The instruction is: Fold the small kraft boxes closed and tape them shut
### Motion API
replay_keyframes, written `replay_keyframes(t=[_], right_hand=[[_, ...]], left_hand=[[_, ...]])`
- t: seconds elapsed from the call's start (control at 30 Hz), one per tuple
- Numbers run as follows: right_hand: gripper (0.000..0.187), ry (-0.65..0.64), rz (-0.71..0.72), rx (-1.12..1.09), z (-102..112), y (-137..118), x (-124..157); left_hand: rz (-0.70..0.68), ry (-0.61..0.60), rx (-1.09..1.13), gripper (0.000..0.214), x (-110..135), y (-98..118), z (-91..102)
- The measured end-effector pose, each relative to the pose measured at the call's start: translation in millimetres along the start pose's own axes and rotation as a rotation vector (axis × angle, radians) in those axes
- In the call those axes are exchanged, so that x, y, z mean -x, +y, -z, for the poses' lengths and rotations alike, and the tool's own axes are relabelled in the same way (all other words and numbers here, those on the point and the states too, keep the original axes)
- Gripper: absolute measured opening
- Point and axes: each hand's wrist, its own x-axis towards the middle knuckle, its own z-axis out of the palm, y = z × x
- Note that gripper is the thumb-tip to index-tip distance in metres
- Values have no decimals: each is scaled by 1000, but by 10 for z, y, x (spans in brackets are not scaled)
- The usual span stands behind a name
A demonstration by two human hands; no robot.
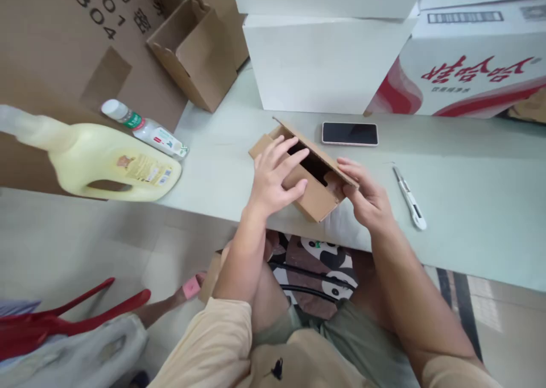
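Observation:
A small brown cardboard box (318, 197) lies near the front edge of the pale table (469, 206), its lid flap raised and its dark inside showing. My left hand (275, 174) rests flat on top of the box with fingers spread, pressing on it. My right hand (369, 194) is closed on the box's right end, with the fingers pinching the lid flap there.
A black phone (350, 133) lies just behind the box. A white utility knife (409, 197) is to the right. A yellow jug (111, 163) and a small bottle (145, 129) lie at left. Cardboard boxes (200, 46) and white cartons (328, 58) line the back. A red chair (63, 317) is at lower left.

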Motion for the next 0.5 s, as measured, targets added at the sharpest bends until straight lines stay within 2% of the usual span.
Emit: replay_keyframes(t=[0.13,0.2,0.27,0.33,0.4,0.5], right_hand=[[32,-43,50,-24,0,-10,8],[39,-10,33,-47,21,13,20],[45,83,-65,-8,46,59,31],[49,139,-225,91,60,127,42],[54,92,-381,167,41,211,62],[66,-121,-511,120,-76,332,111]], left_hand=[[-10,-76,-18,37,-5,21,0],[-6,-75,-9,36,-8,-10,18],[27,-58,-22,37,0,-89,50],[82,-29,-48,38,16,-209,87],[132,17,-66,40,33,-337,112],[167,78,-88,46,45,-452,115]])
